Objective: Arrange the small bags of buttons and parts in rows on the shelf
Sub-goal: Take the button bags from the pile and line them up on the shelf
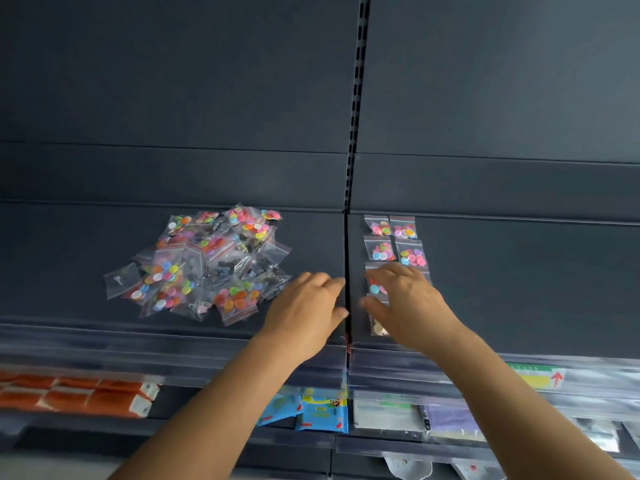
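A loose pile of small clear zip bags [204,261] with coloured buttons and dark parts lies on the left half of the dark shelf [519,271]. Right of the shelf seam, button bags lie in two neat columns [394,240]. My right hand [412,306] rests palm down with spread fingers over the lower bags of those columns, partly hiding them. My left hand [308,310] hovers just left of the seam, fingers loosely curled, holding nothing that I can see.
A slotted upright [356,98] divides the dark back panel. Clear price rails [138,344] edge the shelf front. Below are orange packs [76,396], blue packets [311,412] and clear-wrapped goods [415,420].
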